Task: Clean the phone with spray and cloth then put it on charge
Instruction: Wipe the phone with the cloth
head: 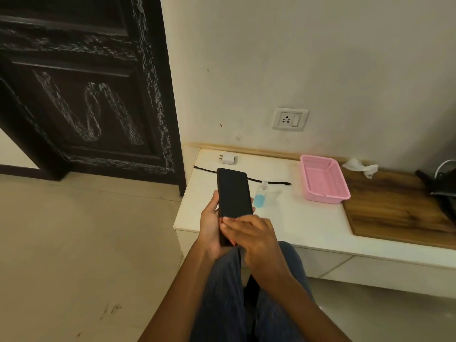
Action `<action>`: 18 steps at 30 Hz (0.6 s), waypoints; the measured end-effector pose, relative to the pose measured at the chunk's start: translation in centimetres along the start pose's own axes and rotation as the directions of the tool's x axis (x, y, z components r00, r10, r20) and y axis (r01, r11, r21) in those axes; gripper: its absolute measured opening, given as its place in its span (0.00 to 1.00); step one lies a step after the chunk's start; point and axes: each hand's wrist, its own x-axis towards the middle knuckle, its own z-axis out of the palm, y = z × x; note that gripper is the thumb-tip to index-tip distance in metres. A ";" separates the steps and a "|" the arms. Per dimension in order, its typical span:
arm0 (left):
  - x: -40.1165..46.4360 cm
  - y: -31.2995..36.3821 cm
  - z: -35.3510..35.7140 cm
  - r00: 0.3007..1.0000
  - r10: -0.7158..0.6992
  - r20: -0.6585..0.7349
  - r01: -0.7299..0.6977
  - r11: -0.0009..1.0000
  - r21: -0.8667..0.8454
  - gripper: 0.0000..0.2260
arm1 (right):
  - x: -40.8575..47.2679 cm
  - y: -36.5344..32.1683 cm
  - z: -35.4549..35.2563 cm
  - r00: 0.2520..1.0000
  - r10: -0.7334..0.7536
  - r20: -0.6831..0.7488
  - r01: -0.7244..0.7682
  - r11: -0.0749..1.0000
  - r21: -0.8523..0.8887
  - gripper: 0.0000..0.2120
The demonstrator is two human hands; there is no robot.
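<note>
A black phone [234, 193] with a dark screen is held upright in my left hand [209, 225], above the front left corner of the white bench [296, 223]. My right hand [254, 236] lies over the phone's lower end, fingers touching its bottom edge. Whether it holds a cloth cannot be told. A small clear spray bottle [260, 195] with blue liquid stands on the bench just right of the phone. A black charging cable [271, 181] lies stretched across the bench behind it. A white charger plug [228, 158] lies near the wall. A crumpled white cloth [360, 166] sits at the back right.
A pink plastic basket [323, 180] stands on the bench right of the bottle. A wall socket [290, 118] is above the bench. A wooden panel [394, 208] covers the bench's right part, with a dark bag [441, 186] at the far right. A dark door [86, 95] is left.
</note>
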 end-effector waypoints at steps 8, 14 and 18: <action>0.0 -0.1 1.0 0.998 -0.013 0.055 0.016 0.998 -0.063 0.24 | 4.0 0.8 -1.6 0.990 0.083 -0.115 -0.088 0.995 -0.038 0.17; 0.2 0.0 0.0 1.000 0.001 0.015 -0.002 0.998 0.061 0.32 | -0.2 0.1 -0.4 0.996 -0.019 -0.092 0.023 0.999 0.036 0.13; 0.2 -0.7 0.7 0.996 -0.020 0.083 0.020 1.000 -0.001 0.27 | 2.3 1.2 -1.8 0.996 0.028 -0.086 -0.027 1.000 0.011 0.15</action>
